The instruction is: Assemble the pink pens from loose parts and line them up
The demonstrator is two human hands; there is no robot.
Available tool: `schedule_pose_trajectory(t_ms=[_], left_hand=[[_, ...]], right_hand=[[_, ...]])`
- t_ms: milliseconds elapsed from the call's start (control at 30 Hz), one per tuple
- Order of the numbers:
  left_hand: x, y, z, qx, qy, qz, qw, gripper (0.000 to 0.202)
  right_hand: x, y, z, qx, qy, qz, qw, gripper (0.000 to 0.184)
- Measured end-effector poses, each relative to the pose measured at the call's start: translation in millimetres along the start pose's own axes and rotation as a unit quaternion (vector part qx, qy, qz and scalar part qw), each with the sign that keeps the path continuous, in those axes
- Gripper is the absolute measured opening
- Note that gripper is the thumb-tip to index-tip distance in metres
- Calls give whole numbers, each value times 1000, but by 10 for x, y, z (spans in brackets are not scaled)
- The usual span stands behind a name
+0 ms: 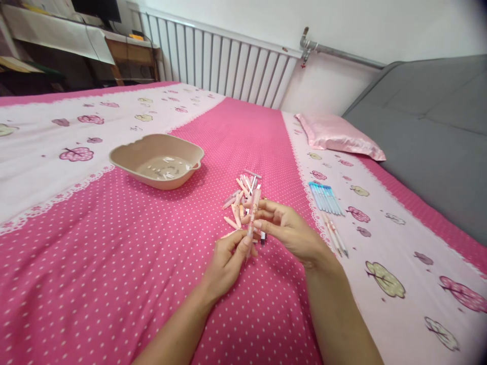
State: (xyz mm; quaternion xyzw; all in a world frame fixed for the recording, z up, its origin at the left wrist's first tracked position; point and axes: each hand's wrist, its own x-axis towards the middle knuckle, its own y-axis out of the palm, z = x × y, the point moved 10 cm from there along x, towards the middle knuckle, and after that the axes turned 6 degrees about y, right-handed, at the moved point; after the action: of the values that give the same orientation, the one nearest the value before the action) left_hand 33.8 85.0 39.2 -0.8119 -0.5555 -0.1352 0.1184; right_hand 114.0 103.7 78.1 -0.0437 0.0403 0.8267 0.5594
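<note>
Both my hands meet over a pink polka-dot bedspread. My left hand pinches the lower end of a slim pink pen, and my right hand grips the same pen higher up with curled fingers. Just beyond the hands lies a loose pile of pink pens on the spread. To the right, a row of blue pens is laid side by side, with two or three pink pens lined up below them.
A beige plastic basin holding small scraps sits at the left centre. A pink satin pillow lies at the back right beside a grey headboard. A white radiator runs along the far wall.
</note>
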Motion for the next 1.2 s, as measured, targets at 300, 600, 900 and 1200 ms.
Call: schedule_pose_trajectory(t_ms=[300, 600, 900, 1200], left_hand=[[-1, -8, -12, 2, -1, -2, 1000, 32], [-9, 20, 29, -4, -12, 9, 1000, 33], [-13, -4, 32, -33, -14, -1, 999, 32], [-17, 4, 82, -36, -26, 6, 999, 32]], right_hand=[[10, -57, -24, -20, 25, -55, 998, 30], [7, -124, -4, -92, 38, -107, 989, 31], [25, -68, -60, -10, 26, -53, 998, 43], [29, -30, -91, 50, 28, -20, 998, 43]])
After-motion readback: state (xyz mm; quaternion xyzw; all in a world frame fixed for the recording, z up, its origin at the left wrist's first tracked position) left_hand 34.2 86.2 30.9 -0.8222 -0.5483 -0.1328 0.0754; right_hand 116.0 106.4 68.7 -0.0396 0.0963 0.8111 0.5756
